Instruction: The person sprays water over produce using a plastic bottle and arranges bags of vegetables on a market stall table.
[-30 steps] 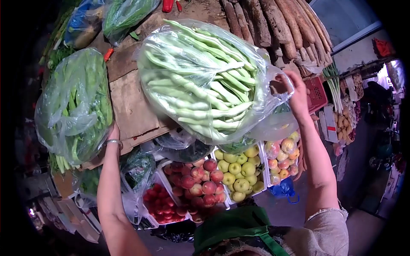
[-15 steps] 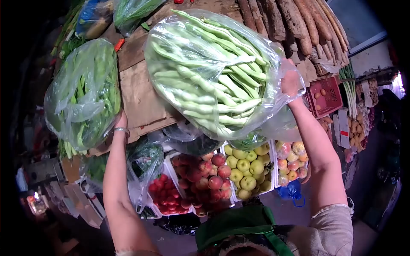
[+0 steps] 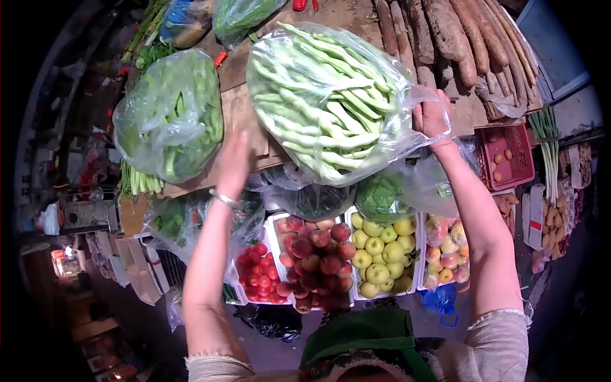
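Observation:
A big clear plastic bag [image 3: 412, 130] full of pale green flat beans [image 3: 347, 118] lies on the cardboard-covered stall top. My right hand [image 3: 433, 118] is closed on the bag's gathered right edge. Left of the beans, my left hand [image 3: 234, 159] is in the gap between two bags, blurred, with its fingers stretched upward and nothing in them. A bracelet [image 3: 224, 198] circles that wrist. Just left of this hand sits another clear bag of green vegetables [image 3: 168, 114], apart from the fingers. Bare cardboard [image 3: 238, 108] shows between the bags.
Long brown roots [image 3: 445, 35] lie at the back right. Below the stall edge stand trays of red tomatoes [image 3: 259, 275], peaches [image 3: 317, 264], yellow-green apples [image 3: 379, 251] and wrapped fruit [image 3: 445, 251]. A red basket [image 3: 506, 159] and spring onions [image 3: 546, 143] are at right.
My left hand has come away from the left bag's side and moved right, toward the beans. My right hand keeps its hold on the bean bag's edge. The view has shifted slightly.

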`<state>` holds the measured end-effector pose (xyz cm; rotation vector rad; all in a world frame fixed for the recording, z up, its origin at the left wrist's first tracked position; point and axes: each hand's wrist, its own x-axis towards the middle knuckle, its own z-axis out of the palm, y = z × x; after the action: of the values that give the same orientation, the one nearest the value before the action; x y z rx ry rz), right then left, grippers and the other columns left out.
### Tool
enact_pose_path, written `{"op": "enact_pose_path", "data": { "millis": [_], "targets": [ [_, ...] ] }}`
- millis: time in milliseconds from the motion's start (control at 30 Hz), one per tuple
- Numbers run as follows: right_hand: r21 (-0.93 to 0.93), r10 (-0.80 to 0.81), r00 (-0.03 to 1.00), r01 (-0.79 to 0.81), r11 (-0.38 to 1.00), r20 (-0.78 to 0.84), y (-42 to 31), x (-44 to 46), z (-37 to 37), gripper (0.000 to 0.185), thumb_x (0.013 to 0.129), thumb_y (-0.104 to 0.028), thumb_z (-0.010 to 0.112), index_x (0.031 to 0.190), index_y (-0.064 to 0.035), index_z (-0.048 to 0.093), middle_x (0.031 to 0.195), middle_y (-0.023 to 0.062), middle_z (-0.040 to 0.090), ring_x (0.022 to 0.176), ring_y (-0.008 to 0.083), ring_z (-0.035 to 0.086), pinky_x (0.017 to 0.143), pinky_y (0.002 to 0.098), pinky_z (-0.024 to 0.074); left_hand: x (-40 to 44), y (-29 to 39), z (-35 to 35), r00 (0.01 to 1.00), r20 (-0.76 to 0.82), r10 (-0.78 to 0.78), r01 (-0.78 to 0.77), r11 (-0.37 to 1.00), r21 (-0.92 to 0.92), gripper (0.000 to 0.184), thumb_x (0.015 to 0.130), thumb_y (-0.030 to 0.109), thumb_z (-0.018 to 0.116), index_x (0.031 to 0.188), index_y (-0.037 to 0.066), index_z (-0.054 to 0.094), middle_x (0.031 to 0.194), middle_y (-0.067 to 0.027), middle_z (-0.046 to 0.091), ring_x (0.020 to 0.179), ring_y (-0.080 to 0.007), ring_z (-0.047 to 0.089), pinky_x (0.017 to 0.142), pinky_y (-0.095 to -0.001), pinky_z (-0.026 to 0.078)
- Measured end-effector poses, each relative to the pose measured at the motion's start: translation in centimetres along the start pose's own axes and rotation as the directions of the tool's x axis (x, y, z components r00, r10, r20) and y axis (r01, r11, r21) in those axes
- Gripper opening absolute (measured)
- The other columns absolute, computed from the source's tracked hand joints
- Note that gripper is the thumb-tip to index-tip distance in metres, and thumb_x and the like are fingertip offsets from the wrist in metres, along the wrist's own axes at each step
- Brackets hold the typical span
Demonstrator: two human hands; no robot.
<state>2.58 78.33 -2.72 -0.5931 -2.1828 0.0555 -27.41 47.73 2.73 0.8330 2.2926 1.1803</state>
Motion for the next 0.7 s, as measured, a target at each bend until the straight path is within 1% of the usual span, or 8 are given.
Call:
{"op": "enact_pose_path", "data": {
  "millis": [67,133,233,300,433,567,633,700],
  "targets": [
    [-0.022,0.009,1.000,-0.008,1.000,0.015,0.0,0.0,-0.1,0.020,0.078,-0.014,0.061,0.097,-0.0098,0.059,0.086,0.0077,0.058,0.080,0.0286,0.053,0.071,0.0383,0.0421,-3.9,7.1,4.1,0.988,0.145,-0.042,0.108,0.869,-0.483,0.071,0.095,0.049,0.044,0.148,0.010,0.019,0.145,-0.0095,0.035,0.132,-0.0230,0.034,0.106,-0.0337,0.030],
    [0.012,-0.004,1.000,0.004,1.000,0.002,0.0,0.1,-0.1,0.021,0.077,-0.014,0.062,0.097,-0.0103,0.058,0.085,0.0078,0.057,0.080,0.0286,0.052,0.071,0.0389,0.0418,-4.4,8.0,7.3,0.990,0.087,0.108,-0.037,0.813,-0.581,0.079,0.094,0.047,0.049,0.150,0.013,0.005,0.151,-0.0081,0.021,0.136,-0.0222,0.025,0.109,-0.0360,0.024],
    [0.017,-0.002,1.000,0.002,1.000,0.011,-0.1,0.3,-0.5,0.023,0.075,-0.014,0.062,0.098,-0.0109,0.057,0.083,0.0074,0.056,0.079,0.0282,0.052,0.070,0.0394,0.0413,-3.5,9.0,10.4,0.990,-0.103,0.092,-0.138,0.706,-0.695,0.087,0.088,0.035,0.062,0.149,0.014,0.004,0.149,-0.0098,0.023,0.133,-0.0244,0.029,0.109,-0.0391,0.026],
    [0.017,0.004,1.000,-0.004,1.000,0.015,-0.5,0.4,-0.7,0.024,0.075,-0.014,0.062,0.098,-0.0110,0.057,0.083,0.0073,0.055,0.079,0.0280,0.052,0.070,0.0393,0.0411,-2.2,9.7,10.6,0.990,-0.127,0.066,-0.138,0.669,-0.730,0.084,0.088,0.029,0.062,0.149,0.012,0.008,0.145,-0.0112,0.029,0.129,-0.0252,0.036,0.104,-0.0393,0.035],
    [-0.019,0.043,0.997,-0.042,0.999,0.061,-0.7,0.5,-1.3,0.020,0.077,-0.014,0.061,0.097,-0.0113,0.056,0.080,0.0071,0.053,0.078,0.0275,0.051,0.070,0.0387,0.0403,2.1,11.8,10.0,0.989,-0.064,0.133,-0.138,0.672,-0.728,0.073,0.088,0.022,0.057,0.147,0.007,0.018,0.139,-0.0153,0.039,0.124,-0.0250,0.045,0.100,-0.0361,0.041],
    [-0.052,0.047,0.993,-0.041,0.998,0.106,0.4,-0.1,-0.8,0.019,0.079,-0.015,0.060,0.097,-0.0110,0.055,0.082,0.0078,0.053,0.079,0.0275,0.050,0.071,0.0388,0.0396,9.0,13.1,9.9,0.979,0.027,0.201,-0.132,0.735,-0.665,0.072,0.084,0.023,0.062,0.142,-0.004,0.029,0.133,-0.0167,0.048,0.119,-0.0205,0.049,0.100,-0.0308,0.038],
    [-0.054,0.057,0.990,-0.050,0.997,0.127,0.7,-0.3,-0.7,0.019,0.079,-0.015,0.060,0.097,-0.0106,0.055,0.082,0.0083,0.053,0.079,0.0280,0.050,0.072,0.0392,0.0393,12.0,13.8,10.7,0.969,0.094,0.229,-0.113,0.748,-0.654,0.071,0.083,0.025,0.063,0.140,-0.005,0.033,0.129,-0.0160,0.052,0.117,-0.0198,0.050,0.099,-0.0298,0.038],
    [-0.035,0.046,0.992,-0.042,0.999,0.113,0.8,-0.3,-0.6,0.017,0.079,-0.015,0.059,0.094,-0.0098,0.054,0.083,0.0091,0.053,0.080,0.0293,0.049,0.072,0.0399,0.0389,13.5,14.0,11.4,0.959,0.117,0.259,-0.126,0.756,-0.642,0.074,0.083,0.028,0.063,0.141,-0.005,0.030,0.133,-0.0165,0.047,0.121,-0.0202,0.045,0.102,-0.0299,0.035]
  ]
}}
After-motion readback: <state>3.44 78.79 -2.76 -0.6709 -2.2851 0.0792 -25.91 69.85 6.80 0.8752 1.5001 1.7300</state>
